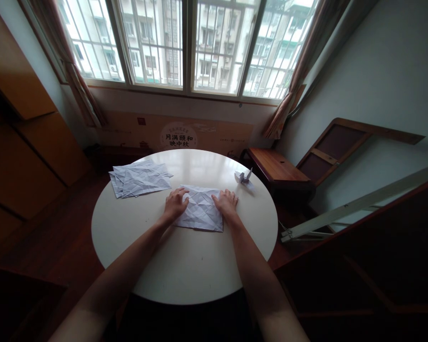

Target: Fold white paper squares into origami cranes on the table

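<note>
A creased sheet of white paper (199, 211) lies in front of me on the round white table (185, 266). My left hand (177, 203) rests on its left edge, thumb and fingers apart. On the opposite edge lies my right hand (226, 203), with its fingers spread over the paper and the table beside it. Neither hand grips the sheet. A pile of similar creased paper sheets (141, 179) sits at the table's back left. Toward the back right stands a folded paper crane (244, 177).
Beyond the table, a long printed cardboard panel (214, 133) leans below the barred window (189, 47). A wooden bench (281, 166) stands at the right, near a folded white metal frame (317, 221). Orange-brown cabinets (28, 156) line the left side.
</note>
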Available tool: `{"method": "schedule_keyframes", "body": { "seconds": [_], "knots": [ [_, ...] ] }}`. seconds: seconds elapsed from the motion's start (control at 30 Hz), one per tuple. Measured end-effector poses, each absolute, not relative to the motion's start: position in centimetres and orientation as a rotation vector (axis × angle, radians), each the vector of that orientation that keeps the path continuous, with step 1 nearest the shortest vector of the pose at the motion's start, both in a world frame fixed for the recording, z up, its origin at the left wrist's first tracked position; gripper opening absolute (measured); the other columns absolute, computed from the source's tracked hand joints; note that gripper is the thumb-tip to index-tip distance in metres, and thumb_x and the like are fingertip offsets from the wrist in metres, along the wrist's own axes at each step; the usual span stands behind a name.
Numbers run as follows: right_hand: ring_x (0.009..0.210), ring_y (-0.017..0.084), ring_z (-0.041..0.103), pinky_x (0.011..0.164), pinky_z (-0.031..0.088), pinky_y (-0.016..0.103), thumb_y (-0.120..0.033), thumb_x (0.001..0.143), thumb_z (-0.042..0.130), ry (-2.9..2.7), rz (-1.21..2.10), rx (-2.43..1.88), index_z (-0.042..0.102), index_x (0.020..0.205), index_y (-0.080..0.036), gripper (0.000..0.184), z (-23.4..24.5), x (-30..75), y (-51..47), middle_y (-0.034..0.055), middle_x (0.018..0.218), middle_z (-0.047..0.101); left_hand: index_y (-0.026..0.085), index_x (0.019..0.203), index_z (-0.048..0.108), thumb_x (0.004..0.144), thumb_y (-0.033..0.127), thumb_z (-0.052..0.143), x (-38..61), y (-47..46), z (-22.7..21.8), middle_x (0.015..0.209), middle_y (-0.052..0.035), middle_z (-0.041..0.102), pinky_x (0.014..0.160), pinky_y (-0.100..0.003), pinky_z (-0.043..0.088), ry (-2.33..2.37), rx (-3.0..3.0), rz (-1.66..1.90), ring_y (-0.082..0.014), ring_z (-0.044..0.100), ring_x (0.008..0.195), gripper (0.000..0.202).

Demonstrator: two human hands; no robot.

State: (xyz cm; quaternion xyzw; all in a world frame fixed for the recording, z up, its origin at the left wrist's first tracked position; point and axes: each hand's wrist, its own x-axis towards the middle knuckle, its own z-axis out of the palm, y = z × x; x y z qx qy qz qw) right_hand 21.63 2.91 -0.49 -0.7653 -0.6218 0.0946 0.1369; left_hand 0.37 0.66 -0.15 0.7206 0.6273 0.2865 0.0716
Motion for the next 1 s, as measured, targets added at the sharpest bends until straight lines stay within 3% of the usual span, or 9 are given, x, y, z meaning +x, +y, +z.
{"method": "schedule_keyframes", "body": {
  "seconds": [0.17,0.27,0.37,0.43,0.5,0.6,0.8,0.9,1.0],
  "knots": [
    [0.133,0.031,0.035,0.111,0.017,0.053,-0.046,0.088,0.048,-1.772,0.322,-2.05,0.05,0.134,-0.021,0.052,-0.3,21.6,3.2,0.0124,0.138,0.049,0.026,0.106,0.067,0.082,0.027,0.058,0.2,0.4,0.1,0.13,-0.0054,0.058,0.099,-0.047,0.041,1.895,2.181,0.729,-0.0284,0.052,0.119,0.026],
    [0.117,0.026,0.052,0.105,0.033,0.045,-0.039,0.084,0.053,-1.717,0.466,-1.817,0.041,0.14,-0.019,0.061,0.0,21.7,3.4,0.0125,0.123,0.061,0.026,0.103,0.068,0.083,0.031,0.057,0.2,0.4,-0.1,0.128,-0.0064,0.06,0.098,-0.051,0.04,1.886,2.208,0.692,-0.0308,0.052,0.118,0.024],
    [0.094,0.023,0.063,0.087,0.048,0.037,-0.034,0.075,0.06,-1.588,0.729,-1.547,0.037,0.142,-0.013,0.074,0.0,21.9,3.5,0.0105,0.104,0.068,0.026,0.104,0.067,0.083,0.033,0.057,0.1,0.5,-0.1,0.126,-0.0064,0.061,0.097,-0.051,0.04,1.881,2.221,0.697,-0.0316,0.053,0.117,0.024],
    [0.082,0.022,0.066,0.075,0.052,0.035,-0.033,0.069,0.062,-1.512,0.926,-1.385,0.047,0.133,-0.01,0.07,-0.1,22.1,3.5,0.0095,0.095,0.071,0.026,0.107,0.066,0.083,0.033,0.058,0.0,0.5,-0.1,0.124,-0.006,0.061,0.096,-0.05,0.041,1.888,2.21,0.747,-0.0312,0.053,0.116,0.026],
    [0.076,0.022,0.066,0.07,0.053,0.034,-0.034,0.065,0.063,-1.456,1.017,-1.265,0.061,0.112,-0.009,0.054,-0.1,22.3,3.8,0.0098,0.088,0.071,0.026,0.112,0.063,0.083,0.032,0.057,-0.1,0.7,0.1,0.124,-0.0065,0.061,0.095,-0.047,0.043,1.905,2.181,0.844,-0.0302,0.054,0.115,0.03],
    [0.079,0.022,0.067,0.073,0.053,0.034,-0.038,0.063,0.065,-1.283,0.863,-1.209,0.067,0.084,-0.012,0.033,0.2,22.8,4.4,0.0103,0.083,0.072,0.023,0.117,0.06,0.084,0.029,0.055,-0.5,1.1,0.6,0.124,-0.0085,0.059,0.096,-0.043,0.044,1.906,2.125,1.077,-0.0285,0.054,0.114,0.034],
    [0.095,0.024,0.066,0.087,0.052,0.042,-0.04,0.074,0.063,-1.02,0.531,-0.977,0.067,0.091,-0.013,0.032,2.5,22.6,3.8,0.0124,0.097,0.071,0.018,0.109,0.062,0.085,0.025,0.05,-1.6,1.9,1.6,0.112,-0.0105,0.06,0.1,-0.042,0.042,1.789,1.965,1.681,-0.0252,0.055,0.111,0.028],
    [0.112,0.024,0.06,0.095,0.048,0.043,-0.033,0.079,0.059,-1.277,0.572,-0.961,0.07,0.092,-0.017,0.023,3.6,22.2,2.5,0.011,0.113,0.068,0.018,0.117,0.057,0.083,0.023,0.051,-2.1,2.3,1.7,0.113,-0.0102,0.059,0.089,-0.038,0.05,1.713,1.839,1.807,-0.0229,0.058,0.103,0.035],
    [0.122,0.024,0.053,0.099,0.046,0.045,-0.021,0.075,0.051,-1.522,0.73,-0.96,0.072,0.086,-0.019,0.024,3.9,22.1,1.8,0.008,0.112,0.069,0.017,0.124,0.051,0.081,0.014,0.044,-3.2,3.2,1.2,0.115,-0.0111,0.059,0.078,-0.033,0.054,1.653,1.661,1.873,-0.0204,0.061,0.098,0.044]
  ]
}}
